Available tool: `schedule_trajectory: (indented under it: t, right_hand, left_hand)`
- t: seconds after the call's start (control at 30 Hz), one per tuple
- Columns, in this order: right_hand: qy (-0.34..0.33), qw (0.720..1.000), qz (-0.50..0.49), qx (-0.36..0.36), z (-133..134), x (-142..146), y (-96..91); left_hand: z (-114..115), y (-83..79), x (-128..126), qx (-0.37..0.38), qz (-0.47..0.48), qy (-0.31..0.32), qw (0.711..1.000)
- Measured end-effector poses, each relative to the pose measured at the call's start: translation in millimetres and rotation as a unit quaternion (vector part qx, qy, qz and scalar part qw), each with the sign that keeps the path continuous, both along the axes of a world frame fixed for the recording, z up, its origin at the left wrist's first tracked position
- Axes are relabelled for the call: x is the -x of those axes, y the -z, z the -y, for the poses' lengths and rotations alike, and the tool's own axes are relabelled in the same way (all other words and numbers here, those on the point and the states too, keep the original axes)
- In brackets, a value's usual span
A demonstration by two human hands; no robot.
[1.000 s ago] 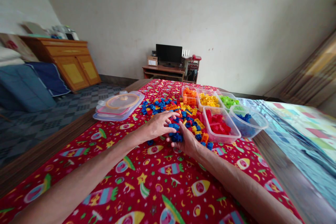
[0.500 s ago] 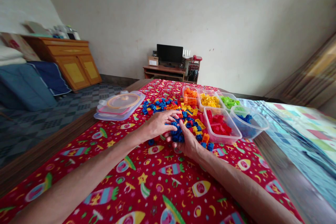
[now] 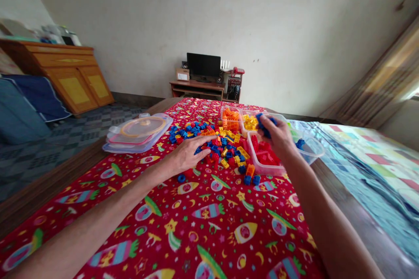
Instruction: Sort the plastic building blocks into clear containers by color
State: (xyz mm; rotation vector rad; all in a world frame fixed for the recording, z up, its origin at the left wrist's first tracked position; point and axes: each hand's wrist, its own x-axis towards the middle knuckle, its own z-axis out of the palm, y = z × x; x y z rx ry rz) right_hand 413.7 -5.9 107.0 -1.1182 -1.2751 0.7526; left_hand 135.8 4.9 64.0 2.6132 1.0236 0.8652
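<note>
My right hand [image 3: 280, 136] is raised above the red-brick box, its fingers closed around several blue toy bricks [image 3: 266, 125]. My left hand [image 3: 188, 151] reaches over the near left side of a mixed pile of bricks [image 3: 225, 143], fingers stretched out and thumb apart, with blue bricks close under it. Red bricks [image 3: 264, 152] fill a clear plastic box [image 3: 266, 170] beside the pile. Some blue bricks [image 3: 300, 143] lie in a round clear tub [image 3: 316, 148] at the right, partly hidden by my right hand and forearm.
Behind are clear boxes of orange bricks [image 3: 231, 117] and yellow bricks [image 3: 249, 122]; green ones are mostly hidden. Stacked plastic lids [image 3: 139, 133] lie at the left on the red patterned cloth [image 3: 209, 231]. A bed [image 3: 369, 161] adjoins the table's right side.
My right hand has left the pile, moving right and up with blue bricks in it. My left hand stays by the pile, fingers spread. The view has turned slightly right.
</note>
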Motion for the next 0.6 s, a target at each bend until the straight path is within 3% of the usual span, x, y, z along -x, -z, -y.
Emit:
schedule_trajectory:
  t: [0.07,0.13,0.2,0.23,0.33,0.4,0.6]
  right_hand:
    - [0.156,0.977,0.147,-0.017,-7,-46,-8.0]
    - [0.31,0.901,0.301,-0.025,-11,-88,-6.4]
    - [0.375,0.833,0.406,0.006,-13,-121,2.0]
    - [0.379,0.816,0.436,0.035,-13,-133,7.4]
    - [0.326,0.807,0.479,0.117,-13,-153,20.7]
    - [0.313,0.809,0.479,0.134,-13,-154,22.8]
    - [0.407,0.812,0.417,0.029,-9,-129,-3.6]
  left_hand:
    - [-3,1.0,1,-0.012,-0.002,0.006,1.0]
    - [-5,3.5,1,-0.017,-0.006,0.008,1.0]
    - [-5,6.4,0,-0.016,-0.011,0.008,1.0]
    - [-5,7.6,0,-0.014,-0.014,0.008,1.0]
    - [-4,9.5,-2,-0.008,-0.027,0.013,1.0]
    - [-3,9.2,-2,-0.005,-0.033,0.011,0.999]
    - [-6,5.2,2,-0.005,-0.051,-0.003,0.999]
